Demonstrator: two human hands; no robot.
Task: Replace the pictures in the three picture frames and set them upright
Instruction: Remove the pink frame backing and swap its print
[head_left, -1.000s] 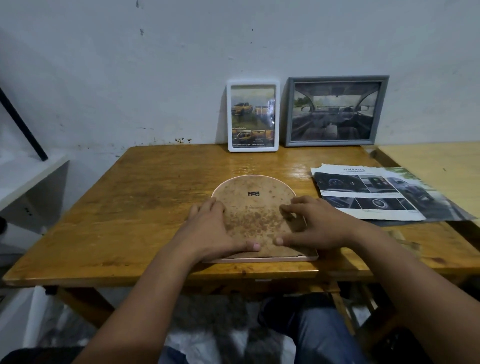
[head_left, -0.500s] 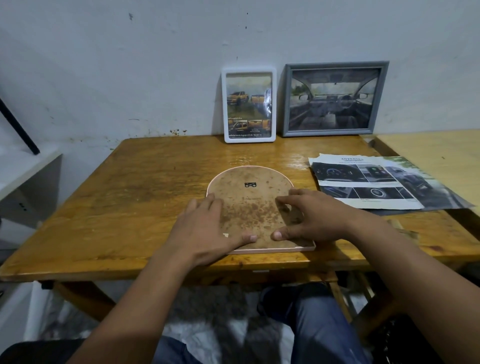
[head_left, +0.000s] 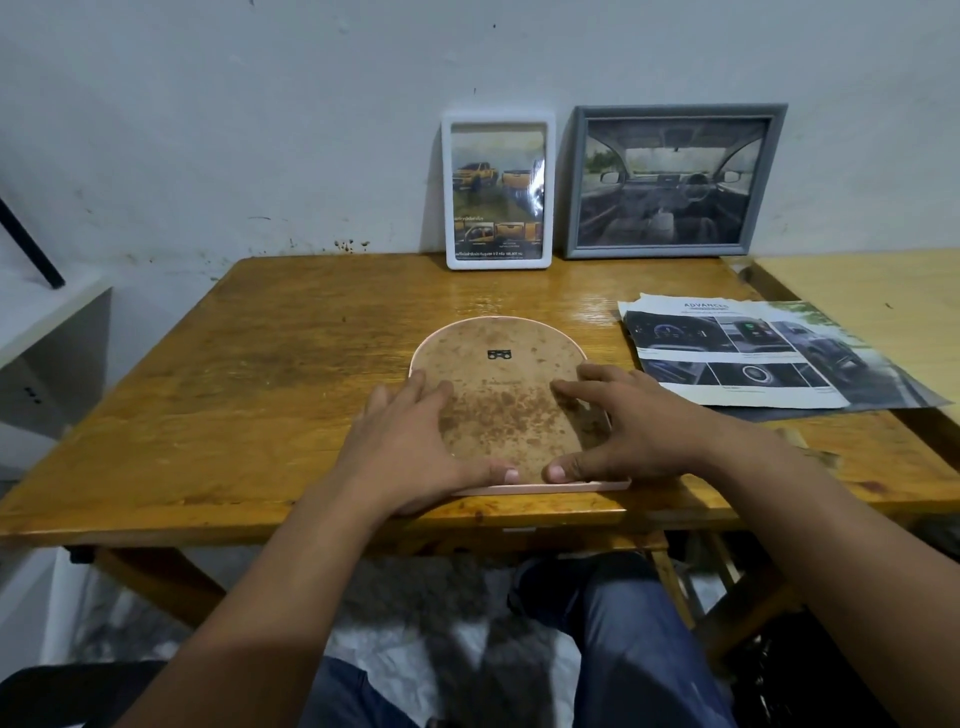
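An arch-shaped pink frame (head_left: 501, 364) lies face down near the table's front edge, its stained brown backing board and a small black hanger facing up. My left hand (head_left: 415, 447) rests flat on the frame's left side, thumb near the bottom edge. My right hand (head_left: 628, 426) lies flat on the right side, thumb meeting the left thumb at the bottom. A white frame (head_left: 497, 189) with a picture of yellow trucks and a grey frame (head_left: 672, 179) with a car-interior picture stand upright against the wall.
The wooden table (head_left: 260, 374) stands against a white wall. A car brochure page (head_left: 753, 353) lies flat at the right, partly over a second lighter table (head_left: 872, 291). A white shelf (head_left: 47, 312) is at the left. My legs show below the table's front edge.
Both hands stay pressed on the backing board with little shift; my right fingers have spread slightly. The view has tilted down a little.
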